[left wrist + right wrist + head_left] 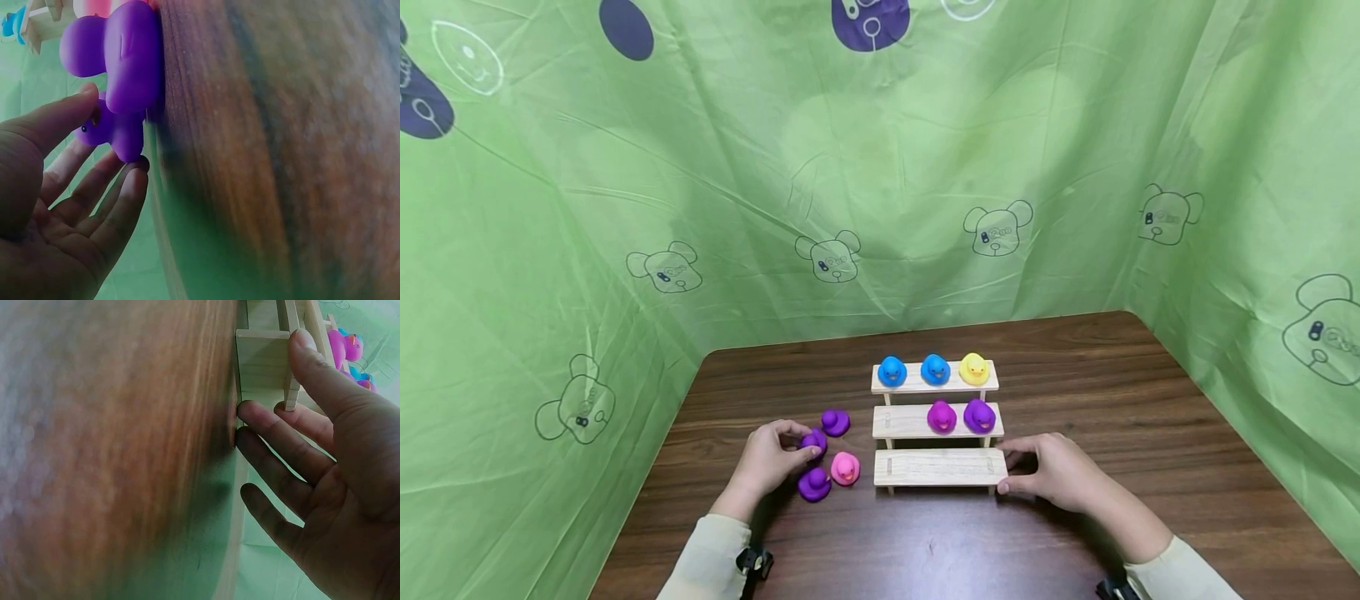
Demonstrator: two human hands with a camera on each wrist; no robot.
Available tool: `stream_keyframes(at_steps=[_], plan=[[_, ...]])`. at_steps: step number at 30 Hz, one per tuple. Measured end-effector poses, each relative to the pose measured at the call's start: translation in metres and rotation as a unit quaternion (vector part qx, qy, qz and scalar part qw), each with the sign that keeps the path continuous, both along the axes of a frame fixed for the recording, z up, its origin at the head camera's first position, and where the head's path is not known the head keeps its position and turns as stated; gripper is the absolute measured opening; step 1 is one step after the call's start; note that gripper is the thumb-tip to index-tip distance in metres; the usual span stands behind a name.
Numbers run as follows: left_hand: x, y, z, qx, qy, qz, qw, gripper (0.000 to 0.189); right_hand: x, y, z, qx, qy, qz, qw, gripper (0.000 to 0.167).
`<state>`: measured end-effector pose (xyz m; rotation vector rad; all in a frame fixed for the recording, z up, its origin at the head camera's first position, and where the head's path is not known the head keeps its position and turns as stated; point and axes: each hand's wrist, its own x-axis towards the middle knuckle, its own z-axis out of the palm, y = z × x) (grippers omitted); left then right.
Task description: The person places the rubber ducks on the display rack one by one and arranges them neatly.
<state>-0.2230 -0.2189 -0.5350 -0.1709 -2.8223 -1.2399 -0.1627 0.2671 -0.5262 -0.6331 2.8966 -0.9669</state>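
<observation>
My left hand (770, 457) pinches a purple rubber duck (815, 442) on the table, thumb on one side and fingers on the other. Another purple duck (834, 422) sits behind it, and a third (814, 484) lies in front. Beside them is a pink duck (846, 468). A three-tier wooden display stand (928, 468) stands to the right. With thumb and fingertips, my right hand (1051, 472) holds the right end of its lowest shelf. In the right wrist view, the thumb lies along that shelf's edge (291, 387); the other fingers reach beside and behind it.
On the top shelf sit two blue ducks (892, 372) (936, 369) and a yellow duck (974, 369). The middle shelf bears a magenta duck (942, 417) and a purple one to its right. Green printed curtains (910, 167) enclose the brown wooden table (925, 550) at the back and sides.
</observation>
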Motion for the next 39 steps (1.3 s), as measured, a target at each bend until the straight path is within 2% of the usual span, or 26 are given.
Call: stream_keyframes(at_steps=[12,20,28,36,39], plan=[[0.0,-0.001,-0.001,-0.005,-0.009,0.004,0.9999,0.026,0.001,0.0,0.0,-0.002,0.001,0.0,1.0,0.058],[0.001,0.002,0.002,0.009,0.015,0.021,0.9996,0.027,0.001,0.0,0.0,0.0,0.005,0.001,1.0,0.058],[0.001,0.009,0.01,0.077,0.022,0.019,0.9966,0.03,0.0,0.0,0.001,0.0,0.0,0.0,1.0,0.058],[0.004,0.024,0.02,0.103,0.071,-0.003,0.9921,0.032,0.0,0.0,0.001,0.002,0.001,0.0,1.0,0.058],[0.005,0.032,0.025,0.124,0.08,-0.012,0.9889,0.031,0.0,0.0,0.0,0.003,0.001,-0.001,1.0,0.058]])
